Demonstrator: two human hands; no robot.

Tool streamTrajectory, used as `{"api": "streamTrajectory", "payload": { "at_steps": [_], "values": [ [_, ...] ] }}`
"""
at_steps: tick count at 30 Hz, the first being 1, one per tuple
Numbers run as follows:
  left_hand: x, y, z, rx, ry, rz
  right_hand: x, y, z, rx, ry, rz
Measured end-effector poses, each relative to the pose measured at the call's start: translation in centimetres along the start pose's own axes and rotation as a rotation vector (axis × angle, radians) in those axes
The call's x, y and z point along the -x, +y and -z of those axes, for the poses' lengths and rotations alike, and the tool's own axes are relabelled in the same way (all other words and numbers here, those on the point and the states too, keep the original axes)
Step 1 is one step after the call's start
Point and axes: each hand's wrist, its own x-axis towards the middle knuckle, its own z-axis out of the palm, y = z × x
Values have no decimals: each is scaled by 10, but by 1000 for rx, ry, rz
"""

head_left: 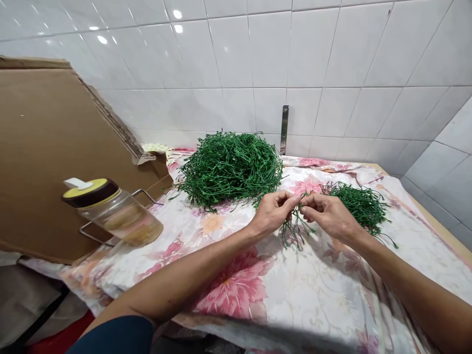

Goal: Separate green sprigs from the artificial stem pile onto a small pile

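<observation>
- The left hand (273,214) and right hand (330,216) are closed, their fingertips pinching a thin tuft of artificial green vine (295,231) whose strands dangle over the floral cloth (236,290).
- A large heap of vine (230,169) lies just beyond the hands, and a smaller heap (359,206) lies beside the right hand.
- To the left, a glass-like bottle (118,214) (yellow-topped, tilted) sits in a wire rack (110,233) against a cardboard sheet (44,157).
- White wall tiles (258,54) rise behind.
</observation>
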Motion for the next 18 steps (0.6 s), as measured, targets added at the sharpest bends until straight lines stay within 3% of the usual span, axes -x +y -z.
{"api": "streamTrajectory", "payload": {
  "at_steps": [7,18],
  "values": [
    [-6,0,6,111,-157,75,-2,2,8,51,155,69],
    [-1,2,12,-459,-8,-163,2,-4,17,265,182,121]
  ]
}}
